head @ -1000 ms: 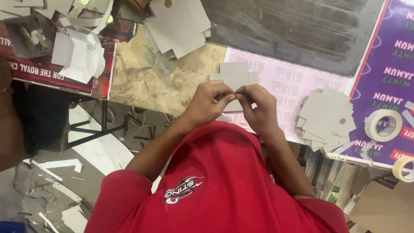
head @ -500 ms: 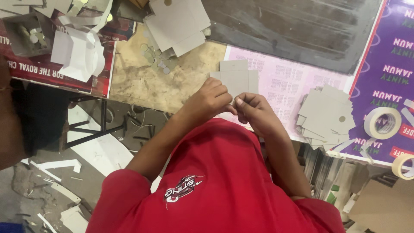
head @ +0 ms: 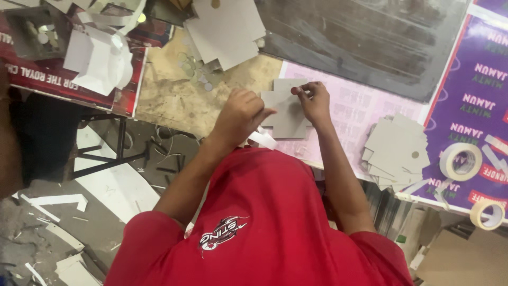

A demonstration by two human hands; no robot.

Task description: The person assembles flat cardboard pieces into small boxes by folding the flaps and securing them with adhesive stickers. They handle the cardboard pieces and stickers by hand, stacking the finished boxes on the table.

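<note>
A grey cross-shaped cardboard piece point(head: 288, 114) lies flat on the table in front of the person in a red shirt. My right hand point(head: 313, 99) rests on its upper edge, with a small dark round disc point(head: 294, 90) pinched between the fingertips. My left hand point(head: 241, 114) is at the piece's left side with its fingers curled. A white strip point(head: 263, 139) hangs from under that hand.
A stack of similar grey cardboard pieces point(head: 398, 148) sits to the right, with two tape rolls point(head: 460, 161) beyond it. More grey sheets point(head: 225, 29) and small round discs point(head: 188, 63) lie at the back. White offcuts point(head: 98, 55) cover a red box, and scraps litter the floor on the left.
My hands, which met over the cardboard piece, have come apart. The right hand went up to the piece's top edge and the left drew back to the left.
</note>
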